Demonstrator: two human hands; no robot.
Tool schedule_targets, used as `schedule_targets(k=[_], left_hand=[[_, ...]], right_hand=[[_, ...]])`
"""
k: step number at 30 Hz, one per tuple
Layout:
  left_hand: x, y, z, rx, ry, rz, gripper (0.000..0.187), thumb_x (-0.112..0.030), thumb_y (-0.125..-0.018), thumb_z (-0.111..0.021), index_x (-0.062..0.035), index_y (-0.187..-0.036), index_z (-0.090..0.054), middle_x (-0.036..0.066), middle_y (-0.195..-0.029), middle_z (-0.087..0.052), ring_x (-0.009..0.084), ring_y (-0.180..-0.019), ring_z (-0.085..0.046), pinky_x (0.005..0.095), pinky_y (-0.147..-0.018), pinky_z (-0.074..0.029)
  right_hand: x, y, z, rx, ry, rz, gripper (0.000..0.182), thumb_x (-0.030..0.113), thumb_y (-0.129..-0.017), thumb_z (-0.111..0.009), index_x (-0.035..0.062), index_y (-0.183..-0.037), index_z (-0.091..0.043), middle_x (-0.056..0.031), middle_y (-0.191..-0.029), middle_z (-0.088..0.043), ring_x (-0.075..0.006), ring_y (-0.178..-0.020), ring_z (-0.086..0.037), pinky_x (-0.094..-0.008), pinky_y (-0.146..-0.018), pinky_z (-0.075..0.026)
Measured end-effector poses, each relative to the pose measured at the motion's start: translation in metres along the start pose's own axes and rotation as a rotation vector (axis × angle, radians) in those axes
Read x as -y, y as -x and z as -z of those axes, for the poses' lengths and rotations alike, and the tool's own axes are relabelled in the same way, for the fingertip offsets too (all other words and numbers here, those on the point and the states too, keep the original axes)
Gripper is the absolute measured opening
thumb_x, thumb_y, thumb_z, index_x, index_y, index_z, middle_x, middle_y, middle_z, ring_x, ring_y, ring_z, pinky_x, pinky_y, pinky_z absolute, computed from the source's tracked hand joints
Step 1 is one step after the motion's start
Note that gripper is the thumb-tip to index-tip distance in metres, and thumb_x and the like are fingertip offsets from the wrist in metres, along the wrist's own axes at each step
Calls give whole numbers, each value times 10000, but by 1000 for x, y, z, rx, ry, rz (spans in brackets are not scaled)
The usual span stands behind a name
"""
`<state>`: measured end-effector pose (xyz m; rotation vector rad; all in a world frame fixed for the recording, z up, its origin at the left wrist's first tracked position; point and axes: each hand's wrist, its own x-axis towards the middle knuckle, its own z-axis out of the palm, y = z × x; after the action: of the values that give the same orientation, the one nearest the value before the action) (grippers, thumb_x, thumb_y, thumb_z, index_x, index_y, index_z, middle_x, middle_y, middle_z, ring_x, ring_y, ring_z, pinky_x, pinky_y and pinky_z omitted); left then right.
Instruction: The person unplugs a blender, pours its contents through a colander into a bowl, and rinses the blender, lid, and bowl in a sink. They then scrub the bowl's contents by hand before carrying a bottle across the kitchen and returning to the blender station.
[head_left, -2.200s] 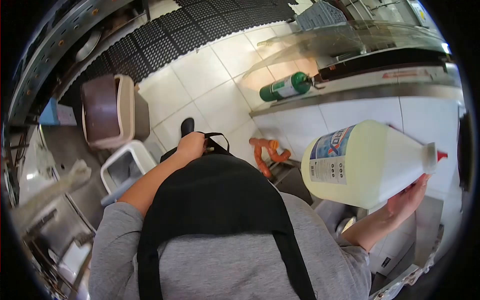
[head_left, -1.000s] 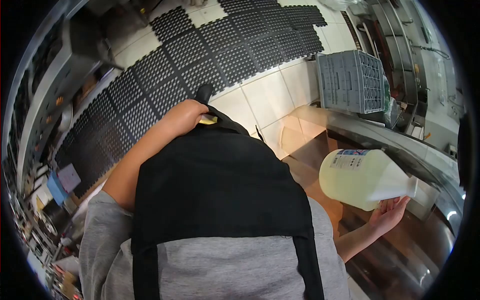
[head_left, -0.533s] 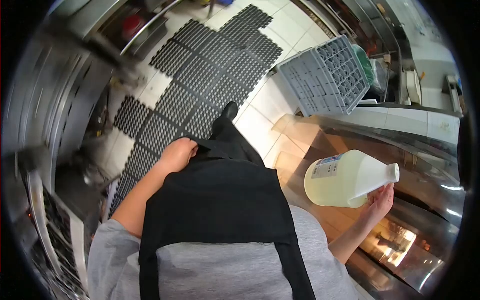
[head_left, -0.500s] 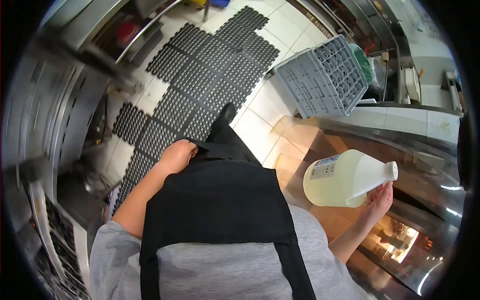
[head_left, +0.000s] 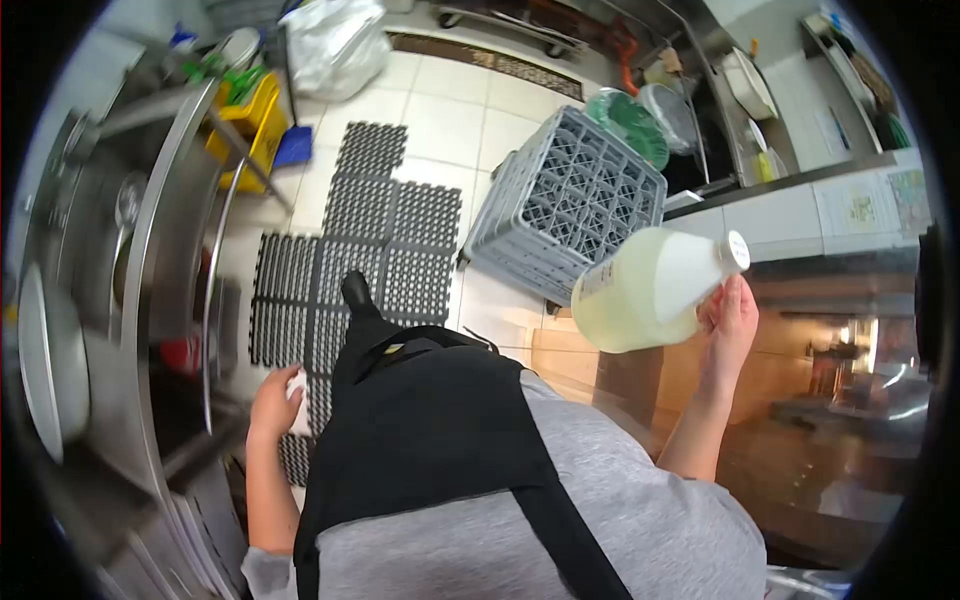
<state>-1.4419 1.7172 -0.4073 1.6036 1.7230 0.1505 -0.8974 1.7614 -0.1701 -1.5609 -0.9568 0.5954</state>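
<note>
My right hand (head_left: 732,318) is closed around the handle of a large translucent jug (head_left: 640,295) of pale yellow liquid. The jug is tilted on its side, its white cap (head_left: 737,250) pointing right and a partly visible label on its left. My left hand (head_left: 276,400) hangs beside the black apron (head_left: 430,420), fingers loosely curled and thumb apart. A white patch shows by its fingers; it looks like floor tile, and I make out no held thing.
Grey glass racks (head_left: 570,200) are stacked ahead on the right. Black perforated mats (head_left: 390,225) lie on white tiles. Metal shelving (head_left: 150,300) holding a large bowl (head_left: 50,360) runs along the left. A yellow mop bucket (head_left: 250,130) and a clear plastic bag (head_left: 335,45) stand farther off.
My left hand has left the apron and dropped to my side. The jug stays in my right hand, now nearer the racks in view. The view has turned, bringing the mop bucket and bag in.
</note>
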Motion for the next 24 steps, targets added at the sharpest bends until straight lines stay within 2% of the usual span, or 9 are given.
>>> schedule_targets(k=[4, 7, 9, 15, 19, 20, 21, 23, 24], left_hand=[[48, -128, 56, 120, -187, 88, 436, -116, -822, -652, -64, -1245, -558, 175, -1150, -599, 349, -1102, -552, 402, -942, -443], [30, -244, 123, 217, -290, 58, 470, -137, -819, -666, -53, -1264, -540, 195, -1153, -596, 357, -1102, -552, 407, -943, -444], [-16, -325, 178, 246, -283, 42, 500, -144, -818, -672, -48, -1284, -518, 214, -1188, -579, 372, -1101, -555, 412, -949, -445], [-193, -536, 299, 28, -442, -389, 462, -129, -855, -632, -53, -1293, -506, 212, -1220, -562, 372, -1138, -537, 408, -960, -435], [-282, -649, 313, -8, -400, -485, 441, -117, -865, -620, -62, -1289, -511, 190, -1171, -581, 355, -1060, -561, 394, -909, -452], [-285, -683, 307, -55, -407, -549, 451, -77, -858, -621, -76, -1297, -518, 162, -1145, -598, 306, -1000, -590, 383, -852, -480], [-291, -709, 301, -26, -353, -517, 422, -124, -870, -616, -51, -1274, -521, 181, -1114, -601, 343, -993, -587, 395, -869, -469], [-259, -776, 273, -29, -275, -391, 425, -111, -862, -624, -52, -1273, -535, 160, -1114, -637, 291, -981, -615, 374, -876, -477], [-247, -797, 259, 18, -273, -299, 383, -155, -870, -619, -41, -1229, -554, 181, -1082, -637, 329, -984, -611, 389, -864, -480]], right_hand=[[-2, -82, -69, -150, -16, -62, 303, 286, -979, -537, 113, -736, -482, 85, -608, -353, -16, -500, -285, -197, -456, -214], [-4, -134, -113, -252, 0, -163, 312, 312, -974, -544, 116, -738, -485, 81, -594, -344, -20, -501, -298, -191, -459, -229], [-6, -170, -136, -279, 27, -199, 320, 318, -972, -545, 119, -729, -485, 80, -594, -354, -20, -489, -295, -191, -454, -230], [-19, -260, -171, -424, -25, -312, 337, 316, -969, -550, 120, -704, -480, 81, -572, -368, -19, -470, -288, -193, -441, -227], [-49, -337, -186, -428, 41, -334, 366, 301, -954, -582, 123, -652, -475, 80, -557, -395, -16, -476, -300, -200, -437, -219], [-58, -359, -188, -416, 54, -379, 361, 302, -951, -587, 123, -655, -482, 79, -558, -407, -14, -476, -309, -199, -437, -224], [-68, -385, -189, -400, 65, -420, 356, 303, -949, -591, 124, -658, -489, 78, -559, -418, -13, -477, -318, -197, -437, -229], [-91, -443, -192, -409, 66, -445, 342, 294, -948, -591, 122, -669, -497, 76, -564, -425, -16, -477, -334, -198, -439, -234], [-98, -475, -194, -395, 50, -453, 342, 293, -955, -582, 121, -673, -490, 75, -569, -420, -17, -482, -331, -197, -443, -236]])
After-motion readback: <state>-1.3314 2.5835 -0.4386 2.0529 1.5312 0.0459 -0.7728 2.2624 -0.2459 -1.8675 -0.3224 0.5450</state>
